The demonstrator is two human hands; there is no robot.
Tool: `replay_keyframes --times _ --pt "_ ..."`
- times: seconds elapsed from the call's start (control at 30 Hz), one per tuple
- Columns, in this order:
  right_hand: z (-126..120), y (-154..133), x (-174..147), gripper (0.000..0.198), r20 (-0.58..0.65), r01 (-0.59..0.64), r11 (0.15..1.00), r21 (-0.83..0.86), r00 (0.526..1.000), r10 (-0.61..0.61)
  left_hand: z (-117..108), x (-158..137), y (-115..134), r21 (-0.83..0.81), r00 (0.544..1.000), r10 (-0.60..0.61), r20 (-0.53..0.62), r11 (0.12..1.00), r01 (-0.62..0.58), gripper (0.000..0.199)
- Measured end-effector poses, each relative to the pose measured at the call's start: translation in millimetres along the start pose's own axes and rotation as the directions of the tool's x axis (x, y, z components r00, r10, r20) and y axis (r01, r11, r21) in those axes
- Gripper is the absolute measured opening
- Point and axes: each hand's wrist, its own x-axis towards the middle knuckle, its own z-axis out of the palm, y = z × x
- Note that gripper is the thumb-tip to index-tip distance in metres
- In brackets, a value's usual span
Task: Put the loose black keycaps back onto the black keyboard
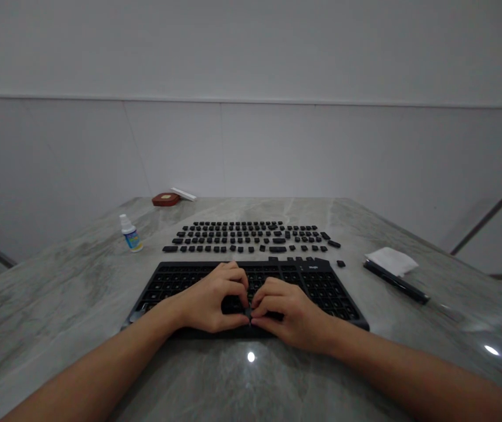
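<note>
A black keyboard (163, 287) with most of its keycaps off lies flat in front of me, its bare switch spots showing. Over its front middle, my left hand (215, 296) and my right hand (292, 310) meet with fingertips almost touching. Between them is a small dark keycap (248, 312), pinched from both sides and partly covered by the fingers. Behind the keyboard, loose black keycaps (233, 240) are laid out in rows. A few more rest near its back right edge, with one single keycap (341, 264) to the right.
On the left stands a small white spray bottle (132, 234) with a blue label. A brown case (166, 200) and a white flat piece (184, 194) lie at the far left. At right, a black pen-like tool (395, 282) lies beside a white tissue (391, 261) on the marbled table (57, 328).
</note>
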Motion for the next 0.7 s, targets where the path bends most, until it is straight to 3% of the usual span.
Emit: replay_keyframes --times 0.57,0.7 --pt "-4.2 -4.9 -0.9 0.012 0.015 0.009 1.000 0.010 1.000 -0.009 3.6 -0.6 2.8 -0.016 0.998 -0.055 0.014 0.998 0.055 0.013" --pt "-4.4 -5.0 -1.4 0.012 0.017 0.013 1.000 0.010 1.000 -0.013 5.1 -2.2 -1.5 -0.041 1.000 -0.020 0.009 0.999 0.021 0.010"
